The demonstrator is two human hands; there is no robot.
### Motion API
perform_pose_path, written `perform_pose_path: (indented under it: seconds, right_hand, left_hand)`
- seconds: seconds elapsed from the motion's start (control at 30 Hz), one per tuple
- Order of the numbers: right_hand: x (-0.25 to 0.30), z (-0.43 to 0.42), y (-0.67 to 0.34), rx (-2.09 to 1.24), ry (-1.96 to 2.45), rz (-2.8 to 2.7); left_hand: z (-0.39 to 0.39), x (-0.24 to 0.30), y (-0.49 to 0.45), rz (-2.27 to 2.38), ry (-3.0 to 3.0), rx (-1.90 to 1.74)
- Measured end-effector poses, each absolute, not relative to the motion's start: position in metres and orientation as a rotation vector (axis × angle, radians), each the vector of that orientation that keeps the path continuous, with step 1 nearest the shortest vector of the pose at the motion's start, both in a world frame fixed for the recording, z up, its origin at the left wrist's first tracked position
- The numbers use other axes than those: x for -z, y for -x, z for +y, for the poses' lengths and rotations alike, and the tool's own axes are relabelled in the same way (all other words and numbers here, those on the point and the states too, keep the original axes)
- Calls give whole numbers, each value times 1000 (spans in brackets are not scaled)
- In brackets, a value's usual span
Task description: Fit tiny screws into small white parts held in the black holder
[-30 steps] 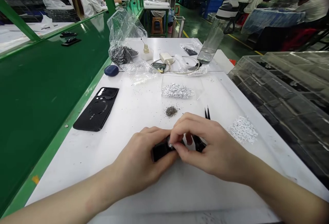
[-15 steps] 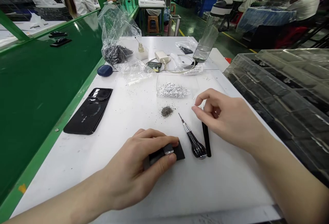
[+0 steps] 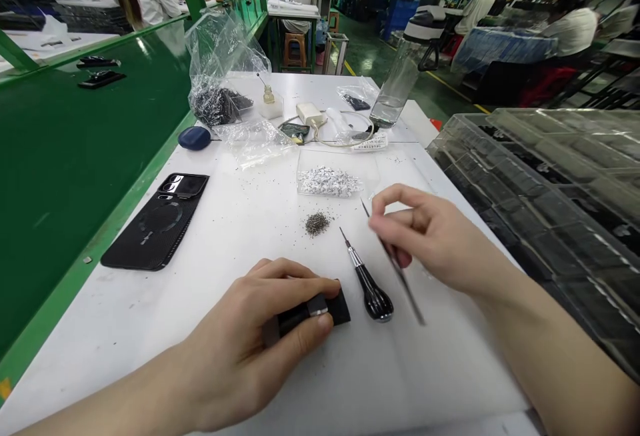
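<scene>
My left hand [image 3: 265,333] is closed around a small black piece with a shiny edge [image 3: 317,305], pressed down over a flat black plate [image 3: 340,306] on the white table; the fingers hide much of both. Dark tweezers [image 3: 409,289] are pinched between the thumb and forefinger of my right hand [image 3: 430,233], slanting with the thin tip up and away from me. Between the hands lies a black-handled screwdriver [image 3: 376,295], its bit pointing away. Just beyond is a pile of tiny screws [image 3: 317,224]. Behind that, a clear tray [image 3: 367,186] holds small white pieces [image 3: 330,181].
A black phone case [image 3: 155,226] lies at left, beside the green conveyor [image 3: 95,136]. At the back are a plastic bag [image 3: 220,43], a blue oval object [image 3: 195,138], a charger with cable [image 3: 310,114] and a clear bottle [image 3: 395,89]. Compartment boxes [image 3: 550,176] stand at right.
My right hand has taken hold of the tweezers and tilted them off their place beside the screwdriver. My left hand keeps its grip. The whole view has shifted slightly.
</scene>
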State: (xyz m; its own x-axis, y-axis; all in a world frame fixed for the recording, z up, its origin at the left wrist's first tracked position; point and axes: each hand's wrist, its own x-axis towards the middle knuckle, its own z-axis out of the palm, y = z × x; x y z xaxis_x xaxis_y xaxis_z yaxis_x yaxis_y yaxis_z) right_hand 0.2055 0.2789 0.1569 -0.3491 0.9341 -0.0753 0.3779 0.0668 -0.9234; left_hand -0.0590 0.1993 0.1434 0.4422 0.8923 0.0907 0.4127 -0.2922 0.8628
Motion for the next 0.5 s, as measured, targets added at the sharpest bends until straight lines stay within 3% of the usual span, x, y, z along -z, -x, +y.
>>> perform_pose_path:
  seconds: [0.17,0.27,0.5]
  right_hand:
    - [-157,282,-201,-1533,892,-1317]
    - [-151,283,-194,-1624,871,-1231]
    - [-132,283,-180,-1196,1178,-1580]
  left_hand:
    - [200,-147,58,1086,-1884,-734]
    - [200,-148,58,1086,-1883,-727]
    - [201,-142,59,1077,-1941,-717]
